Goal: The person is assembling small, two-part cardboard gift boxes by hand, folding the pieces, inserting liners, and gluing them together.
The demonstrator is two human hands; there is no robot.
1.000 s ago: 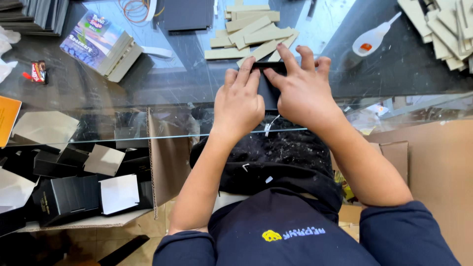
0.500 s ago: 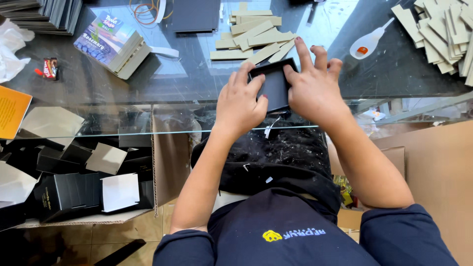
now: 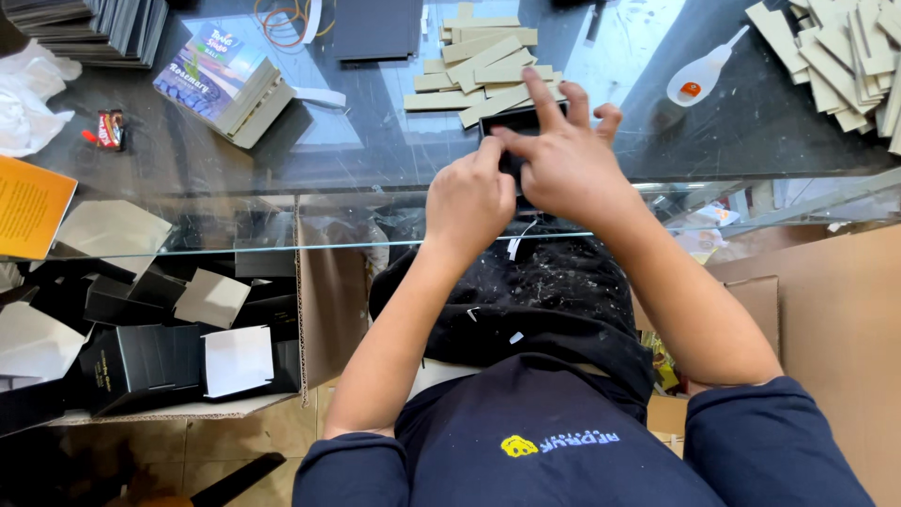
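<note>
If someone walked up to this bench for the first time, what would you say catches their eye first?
First, the two hands at the middle of the glass table: the left hand and right hand press together on a small black card. Just beyond them lies a loose heap of tan cardboard strips, with a bigger pile at the far right. Below the glass on the left, an open carton holds black folded boxes.

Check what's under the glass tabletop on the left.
Through the glass tabletop an open cardboard box shows, holding folded black boxes with white flaps. What lies beneath them is covered.
</note>
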